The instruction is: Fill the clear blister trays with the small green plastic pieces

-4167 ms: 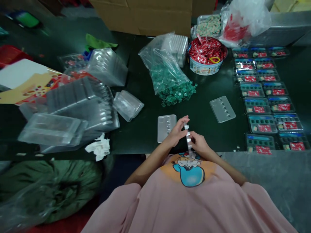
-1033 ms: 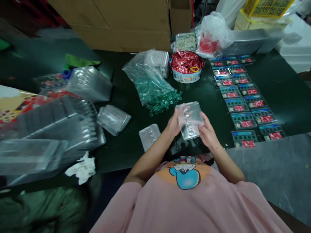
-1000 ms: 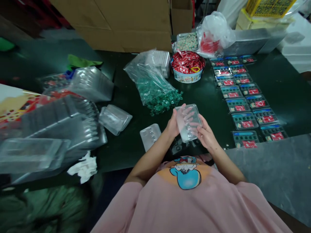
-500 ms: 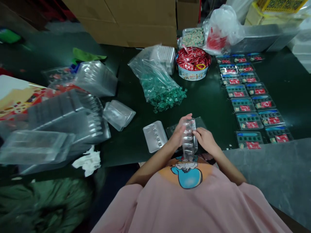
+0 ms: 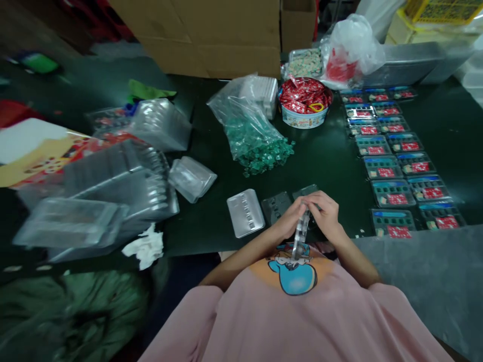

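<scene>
Close to my chest, a clear plastic blister tray stands on its narrow edge between my two hands. My left hand is closed on its left side, and my right hand pinches its far end from the right. The fingertips meet at the top of the tray. Just beyond my hands lie two flat clear trays, one tray at the left and another tray partly hidden by my fingers. Left of them sits a small stack of clear trays with a row of moulded slots.
Filled trays with blue sticks and red packets line the right. Green pieces spill from a plastic bag. Behind stands a round tin of red packets. Nested plastic trays and crumpled tissue lie left.
My hands have turned the tray more edge-on, and the right hand has moved up to its far end, meeting the left. The whole view has shifted slightly.
</scene>
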A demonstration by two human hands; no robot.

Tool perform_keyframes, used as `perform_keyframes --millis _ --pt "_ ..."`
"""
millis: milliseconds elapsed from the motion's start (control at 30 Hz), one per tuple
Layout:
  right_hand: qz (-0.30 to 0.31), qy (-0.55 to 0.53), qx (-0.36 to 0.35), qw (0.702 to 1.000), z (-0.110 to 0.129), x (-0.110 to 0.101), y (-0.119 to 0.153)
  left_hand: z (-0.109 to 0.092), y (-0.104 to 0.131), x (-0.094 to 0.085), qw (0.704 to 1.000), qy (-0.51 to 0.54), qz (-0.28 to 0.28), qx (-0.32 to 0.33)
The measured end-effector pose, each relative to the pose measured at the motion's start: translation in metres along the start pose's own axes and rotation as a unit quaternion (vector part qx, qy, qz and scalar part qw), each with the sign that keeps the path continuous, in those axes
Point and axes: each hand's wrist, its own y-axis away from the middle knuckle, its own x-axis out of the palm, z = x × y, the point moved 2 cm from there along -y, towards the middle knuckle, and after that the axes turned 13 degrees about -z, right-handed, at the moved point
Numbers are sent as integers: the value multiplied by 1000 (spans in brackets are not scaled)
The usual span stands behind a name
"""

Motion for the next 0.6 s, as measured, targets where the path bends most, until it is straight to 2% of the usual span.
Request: perform_keyframes --millis 100,233,333,467,600 --pt "-20 0 -9 1000 0 0 4 1 2 2 999 22 -14 -22" --pt "-29 2 -15 999 0 4 8 0 7 3 998 34 -43 -18" --pt "-59 0 -2 998 2 7 13 -1 6 0 997 28 -64 -25" --pt "-130 -28 82 988 -7 -4 9 -9 -5 -18 990 62 -114 -63" --pt "-255 13 170 952 -48 -33 -14 -22 -19 -39 977 140 -138 -87"
